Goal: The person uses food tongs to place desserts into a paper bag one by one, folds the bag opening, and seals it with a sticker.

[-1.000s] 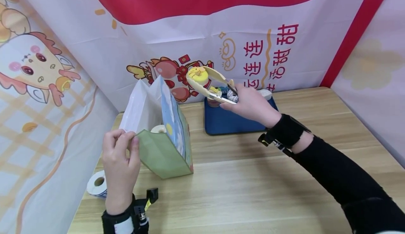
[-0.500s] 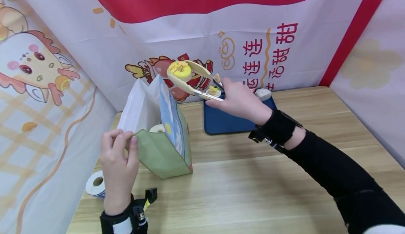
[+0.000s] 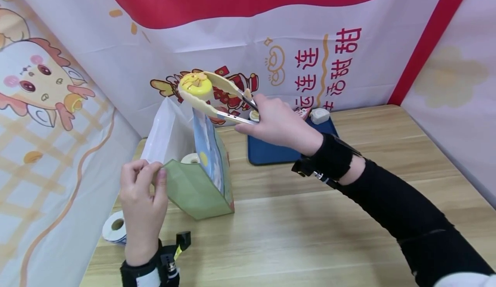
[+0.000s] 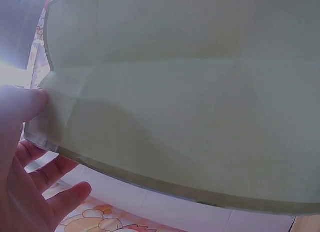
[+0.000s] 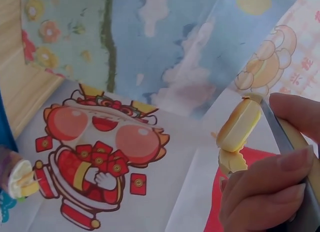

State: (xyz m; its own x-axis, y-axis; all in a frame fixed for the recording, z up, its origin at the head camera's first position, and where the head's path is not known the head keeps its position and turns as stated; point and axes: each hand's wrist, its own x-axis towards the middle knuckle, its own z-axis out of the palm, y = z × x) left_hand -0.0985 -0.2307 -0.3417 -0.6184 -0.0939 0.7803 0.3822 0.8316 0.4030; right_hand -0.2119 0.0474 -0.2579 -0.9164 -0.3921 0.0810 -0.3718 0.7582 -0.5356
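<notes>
In the head view, the right hand [image 3: 283,125] is bent around pale tongs [image 3: 211,109], and their two arms are parted only by the width of the yellow cake [image 3: 196,84] gripped between the tips. This cake is in the air at the far left, and it overlaps the far top edge of the paper bag [image 3: 199,190]; whether it is exactly above the mouth, I cannot tell. The right wrist view adds the cake's side — a brown base and a pale layer — which the head view hides.

The left hand [image 3: 143,201] pinches the near left corner of the bag's rim. From the head its thumb and fingers seem close together; the left wrist view shows the thumb on the green face and other fingers beyond the edge, two of them apart from the paper.

Only the head view shows the white roll [image 3: 190,158] inside the bag and another roll [image 3: 115,227] on the table [image 3: 310,235], left of the left hand. The blue tray [image 3: 271,151] lies far, partly behind the right hand.
</notes>
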